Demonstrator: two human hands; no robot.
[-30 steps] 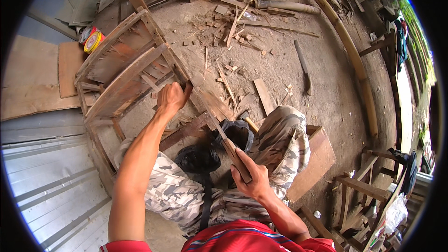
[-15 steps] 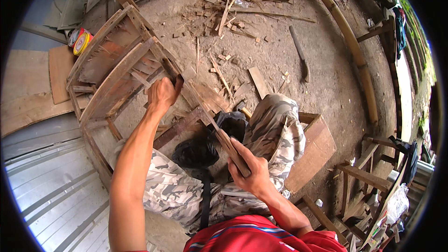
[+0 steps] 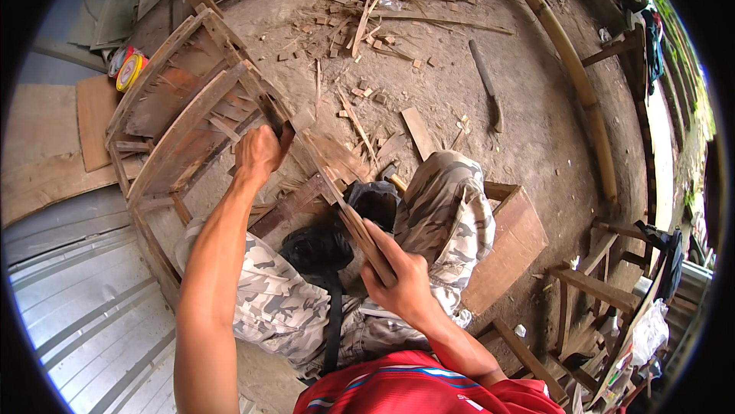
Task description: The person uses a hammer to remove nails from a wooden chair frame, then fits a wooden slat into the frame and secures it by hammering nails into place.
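Observation:
My left hand (image 3: pixel 259 150) is closed on the near corner of an old wooden frame (image 3: pixel 184 119) with curved rails, which lies at the left. In my right hand (image 3: pixel 400 272) is the flat brown wooden grip of what looks like a handsaw (image 3: pixel 367 244). I see it nearly edge-on, so its teeth do not show. Its thin, pale blade runs up and left, reaching close to the frame's corner by my left hand. Under the blade, a brown board (image 3: pixel 289 206) slants between my legs, and black plastic (image 3: pixel 318 249) lies there too.
A long curved blade (image 3: pixel 486 85) lies on the dirt floor ahead, near wood scraps (image 3: pixel 371 96). A bamboo pole (image 3: pixel 582 92) runs along the right. Beside my right knee is a wooden box (image 3: pixel 509 249). Corrugated metal sheet (image 3: pixel 92 307) is at left, and a wooden stand (image 3: pixel 597 288) at right.
My right hand has moved up and left with the handsaw, toward the frame. My left hand keeps its hold on the frame. The whole view has shifted slightly.

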